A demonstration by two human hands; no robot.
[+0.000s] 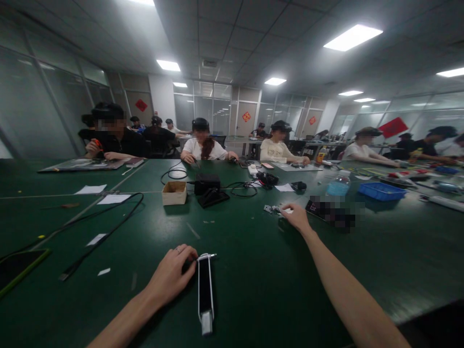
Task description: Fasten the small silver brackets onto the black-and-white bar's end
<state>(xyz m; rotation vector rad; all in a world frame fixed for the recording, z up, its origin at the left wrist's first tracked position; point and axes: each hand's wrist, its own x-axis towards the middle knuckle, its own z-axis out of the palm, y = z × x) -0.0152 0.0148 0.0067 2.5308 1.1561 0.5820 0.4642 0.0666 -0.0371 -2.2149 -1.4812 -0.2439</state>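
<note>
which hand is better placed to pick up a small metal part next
Probably the right: the right hand is right at the small metal parts, while the left hand is beside the white-edged black strip, farther away.

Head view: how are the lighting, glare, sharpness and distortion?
Head view: rectangular white ceiling lights burn out; the glossy green tabletop shows pale sheen; the grey-framed glass wall at left leans, suggesting wide-angle distortion; pixel blocks cover part of a flat black device; small silvery pieces by the right hand look soft.

The wearer's two hands (177, 266) (296, 218), one white-edged strip (205, 287) and one tan box (174, 197) show.
</note>
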